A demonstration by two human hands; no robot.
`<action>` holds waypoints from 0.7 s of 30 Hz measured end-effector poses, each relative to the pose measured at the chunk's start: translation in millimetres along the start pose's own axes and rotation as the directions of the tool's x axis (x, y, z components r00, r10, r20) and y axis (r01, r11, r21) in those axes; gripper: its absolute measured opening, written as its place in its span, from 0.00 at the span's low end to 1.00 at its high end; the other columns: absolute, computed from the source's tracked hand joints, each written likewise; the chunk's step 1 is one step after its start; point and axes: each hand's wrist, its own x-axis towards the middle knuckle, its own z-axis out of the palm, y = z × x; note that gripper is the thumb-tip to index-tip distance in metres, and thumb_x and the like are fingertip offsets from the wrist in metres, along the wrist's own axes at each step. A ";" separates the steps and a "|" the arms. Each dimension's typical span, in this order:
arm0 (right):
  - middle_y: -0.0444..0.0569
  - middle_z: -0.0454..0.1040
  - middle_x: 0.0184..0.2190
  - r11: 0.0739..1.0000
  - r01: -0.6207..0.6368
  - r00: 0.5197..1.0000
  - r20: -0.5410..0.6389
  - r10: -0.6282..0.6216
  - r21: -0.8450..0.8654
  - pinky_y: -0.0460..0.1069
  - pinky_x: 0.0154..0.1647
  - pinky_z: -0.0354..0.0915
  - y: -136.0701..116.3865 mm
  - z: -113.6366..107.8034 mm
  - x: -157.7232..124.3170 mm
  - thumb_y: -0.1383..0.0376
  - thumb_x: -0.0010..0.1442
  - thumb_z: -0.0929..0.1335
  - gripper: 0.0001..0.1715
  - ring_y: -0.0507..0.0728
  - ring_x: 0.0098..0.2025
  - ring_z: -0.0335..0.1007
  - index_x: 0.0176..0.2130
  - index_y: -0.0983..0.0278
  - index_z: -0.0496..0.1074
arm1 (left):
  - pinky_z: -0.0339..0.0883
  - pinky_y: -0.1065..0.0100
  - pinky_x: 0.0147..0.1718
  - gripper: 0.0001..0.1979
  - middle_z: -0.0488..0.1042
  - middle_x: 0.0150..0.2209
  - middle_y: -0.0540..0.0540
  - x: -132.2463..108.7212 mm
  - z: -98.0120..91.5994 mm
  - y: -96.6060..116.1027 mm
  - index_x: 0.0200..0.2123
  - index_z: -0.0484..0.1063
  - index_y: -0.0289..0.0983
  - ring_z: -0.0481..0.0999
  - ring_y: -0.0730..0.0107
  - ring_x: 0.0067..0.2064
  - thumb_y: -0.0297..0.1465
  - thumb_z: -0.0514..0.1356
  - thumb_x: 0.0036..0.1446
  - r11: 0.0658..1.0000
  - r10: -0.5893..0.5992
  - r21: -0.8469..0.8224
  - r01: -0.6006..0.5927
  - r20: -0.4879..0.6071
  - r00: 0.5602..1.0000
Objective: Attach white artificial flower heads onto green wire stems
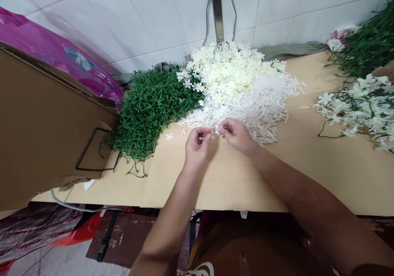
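Observation:
My right hand [236,134] is closed in a pinch on a small white artificial flower [217,129]. Close by on its left, my left hand [198,143] has thumb and forefinger pinched together; what lies between them is too small to make out. Just beyond both hands spreads a heap of thin white stick-like pieces [261,108]. Behind it is a pile of cream-white artificial flowers [227,69]. A tangle of green plastic stems [160,99] lies to the left. One loose white flower [169,135] rests flat on the table left of my left hand.
A cardboard box [49,132] stands at the left, with pink plastic [74,58] behind it. At the right lie flowers on green stems [369,110] and more green stems [372,42]. The table [246,185] meets a tiled wall [138,17] with a metal bar [217,13].

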 end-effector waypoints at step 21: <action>0.40 0.66 0.21 0.996 -0.030 0.998 0.062 0.024 0.089 0.48 0.29 0.59 7.7 0.2 2.9 0.63 0.50 0.69 0.07 0.51 0.25 0.62 0.28 0.62 0.65 | 0.52 0.69 0.25 0.15 0.59 0.20 0.55 -230.0 -116.4 -92.2 0.30 0.61 0.40 0.57 0.75 0.22 0.42 0.60 0.45 0.420 -0.906 0.606 0.675 0.233 0.354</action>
